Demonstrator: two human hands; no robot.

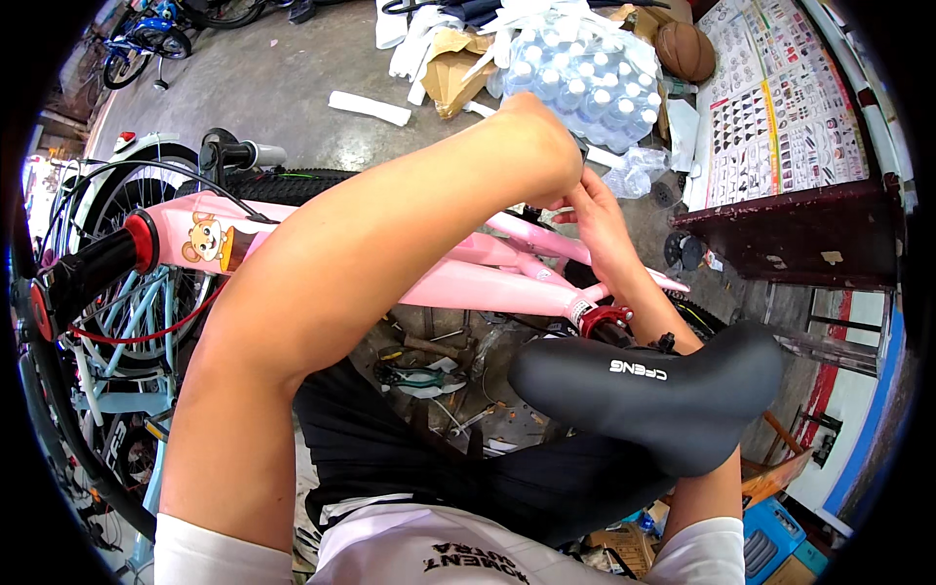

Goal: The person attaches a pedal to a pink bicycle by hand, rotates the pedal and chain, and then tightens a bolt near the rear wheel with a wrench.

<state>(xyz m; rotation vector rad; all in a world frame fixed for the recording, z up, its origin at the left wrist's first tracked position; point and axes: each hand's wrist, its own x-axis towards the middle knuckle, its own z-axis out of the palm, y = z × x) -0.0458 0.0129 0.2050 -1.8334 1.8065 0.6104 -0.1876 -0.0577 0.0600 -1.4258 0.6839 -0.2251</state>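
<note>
A pink bicycle frame (478,292) with a cartoon mouse decal lies crosswise below me. My left hand (536,146) reaches across it, bent sharply at the wrist, its fingers hidden behind it. Just below and right, my right hand (597,216) has curled fingers at the far side of the frame, close to my left hand; what they hold is hidden, with a small dark part showing between the hands. A black saddle (639,400) with a red seat clamp (603,320) is above my right forearm. The black steering tube (93,258) with red rings is at left.
Bicycles (146,361) crowd the left. Beyond are wrapped water bottles (575,83), a basketball (685,51) and cardboard (450,68). A poster-covered board (756,97) on a dark red cabinet (790,244) stands right. Scattered tools (419,375) lie on the floor below the frame.
</note>
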